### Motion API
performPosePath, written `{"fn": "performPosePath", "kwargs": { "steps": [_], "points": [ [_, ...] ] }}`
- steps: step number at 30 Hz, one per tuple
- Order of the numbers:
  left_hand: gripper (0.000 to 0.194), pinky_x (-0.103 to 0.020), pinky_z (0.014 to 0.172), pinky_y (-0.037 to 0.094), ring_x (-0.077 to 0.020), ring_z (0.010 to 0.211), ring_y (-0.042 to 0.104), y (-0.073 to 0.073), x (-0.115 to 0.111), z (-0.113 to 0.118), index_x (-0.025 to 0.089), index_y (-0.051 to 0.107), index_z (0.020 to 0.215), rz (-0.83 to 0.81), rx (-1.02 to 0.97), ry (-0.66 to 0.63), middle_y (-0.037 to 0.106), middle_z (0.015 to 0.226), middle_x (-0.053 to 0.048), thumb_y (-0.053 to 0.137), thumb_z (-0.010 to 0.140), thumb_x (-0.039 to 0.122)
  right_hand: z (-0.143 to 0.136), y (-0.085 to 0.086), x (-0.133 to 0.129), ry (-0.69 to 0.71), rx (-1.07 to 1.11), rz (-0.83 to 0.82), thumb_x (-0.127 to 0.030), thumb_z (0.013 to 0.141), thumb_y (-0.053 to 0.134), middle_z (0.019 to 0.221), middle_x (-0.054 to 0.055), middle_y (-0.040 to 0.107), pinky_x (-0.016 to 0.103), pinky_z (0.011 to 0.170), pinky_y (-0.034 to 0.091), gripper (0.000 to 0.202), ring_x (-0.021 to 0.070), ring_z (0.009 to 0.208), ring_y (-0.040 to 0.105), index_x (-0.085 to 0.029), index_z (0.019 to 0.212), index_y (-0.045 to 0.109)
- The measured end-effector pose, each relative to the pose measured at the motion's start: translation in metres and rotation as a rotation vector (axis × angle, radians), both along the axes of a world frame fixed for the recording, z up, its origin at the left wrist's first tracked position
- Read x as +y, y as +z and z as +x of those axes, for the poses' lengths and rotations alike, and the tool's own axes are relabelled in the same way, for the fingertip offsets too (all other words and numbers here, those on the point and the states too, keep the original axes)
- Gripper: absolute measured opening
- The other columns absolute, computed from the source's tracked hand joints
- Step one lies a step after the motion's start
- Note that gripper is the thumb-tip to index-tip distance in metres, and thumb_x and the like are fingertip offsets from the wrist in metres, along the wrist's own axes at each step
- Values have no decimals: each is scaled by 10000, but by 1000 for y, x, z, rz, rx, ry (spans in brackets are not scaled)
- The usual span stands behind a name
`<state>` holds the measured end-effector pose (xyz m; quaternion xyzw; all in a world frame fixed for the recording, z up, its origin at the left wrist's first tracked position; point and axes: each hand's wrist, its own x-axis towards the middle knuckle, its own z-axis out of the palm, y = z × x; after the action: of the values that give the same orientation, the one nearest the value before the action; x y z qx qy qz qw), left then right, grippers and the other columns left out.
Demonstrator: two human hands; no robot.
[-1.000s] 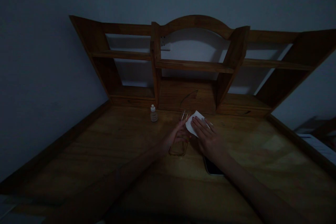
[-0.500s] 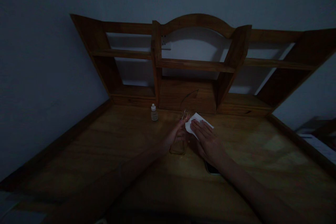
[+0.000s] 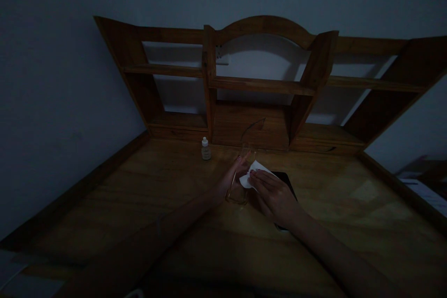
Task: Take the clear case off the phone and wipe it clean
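Note:
A clear phone case (image 3: 236, 196) with yellowish edges is held upright-tilted in my left hand (image 3: 228, 181), whose fingers wrap behind it. My right hand (image 3: 274, 193) is closed on a white tissue (image 3: 253, 173) and presses it to the inner face of the case. Partly under my right hand, a dark phone (image 3: 287, 181) lies on the desk. To the left of the hands stands a small dropper bottle (image 3: 206, 150) with a white cap.
A wooden shelf unit (image 3: 260, 84) with open compartments rises along the back of the desk (image 3: 167, 177). A wall socket (image 3: 222, 55) shows behind it. White papers (image 3: 424, 195) lie beyond the right edge in dim light.
My right hand has moved the tissue down and to the left, across the phone case. More of the phone's upper part shows now. My left hand stays on the case.

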<state>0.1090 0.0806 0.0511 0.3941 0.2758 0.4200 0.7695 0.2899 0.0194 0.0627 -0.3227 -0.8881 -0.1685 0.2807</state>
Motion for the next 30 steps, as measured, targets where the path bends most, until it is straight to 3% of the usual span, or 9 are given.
{"fn": "performPosePath", "kwargs": {
  "steps": [5, 14, 18, 20, 22, 26, 30],
  "points": [
    [659, -307, 903, 503, -209, 999, 653, -5, 4, -3, 223, 404, 1577, 27, 17, 11, 711, 1016, -93, 426, 1019, 573, -2, 0, -3, 18, 1, -6, -98, 928, 494, 1219, 178, 740, 421, 1023, 587, 332, 265, 1139, 712, -89, 1201, 683],
    [676, -251, 807, 469, -170, 966, 641, -6, 6, -7, 315, 434, 1556, 5, 143, 12, 678, 1089, -67, 396, 988, 680, -4, -3, -7, 107, -18, -57, -115, 923, 507, 1134, 196, 752, 426, 983, 600, 311, 276, 1080, 726, -68, 1179, 677],
    [673, -257, 833, 483, -173, 986, 650, -4, 6, -7, 270, 398, 1577, 5, 138, 13, 685, 1089, -82, 372, 1013, 637, -6, 2, -10, 179, 67, -105, -100, 943, 490, 1123, 162, 762, 421, 959, 607, 319, 257, 1059, 736, -110, 1208, 668],
    [669, -280, 836, 506, -181, 945, 662, -2, 4, -7, 232, 370, 1590, 0, 53, -7, 687, 1052, -94, 362, 1029, 598, -5, 1, -11, 220, 192, -188, -105, 970, 468, 1199, 129, 747, 401, 973, 595, 360, 239, 1120, 717, -153, 1282, 641],
    [670, -308, 836, 528, -192, 927, 670, -1, 3, -8, 237, 346, 1599, 5, -4, -46, 686, 1061, -100, 349, 1032, 595, -1, -3, -9, 171, 390, -298, -152, 1008, 452, 1255, 99, 730, 377, 965, 585, 363, 230, 1149, 703, -198, 1319, 634],
    [663, -309, 777, 548, -196, 909, 690, -2, 3, -10, 274, 353, 1593, 17, 48, -57, 678, 1127, -113, 351, 1025, 614, 13, -14, 6, -188, 952, -490, -387, 1002, 540, 1075, 54, 771, 347, 820, 574, 292, 244, 961, 723, -229, 1159, 728],
    [699, -285, 733, 545, -195, 908, 698, -4, 4, -11, 268, 360, 1590, 17, 49, -75, 679, 1131, -126, 391, 1003, 645, 26, -20, 29, -327, 1434, -618, -512, 830, 709, 983, 31, 758, 324, 793, 528, 369, 242, 907, 680, -191, 1010, 746]
  ]
}}
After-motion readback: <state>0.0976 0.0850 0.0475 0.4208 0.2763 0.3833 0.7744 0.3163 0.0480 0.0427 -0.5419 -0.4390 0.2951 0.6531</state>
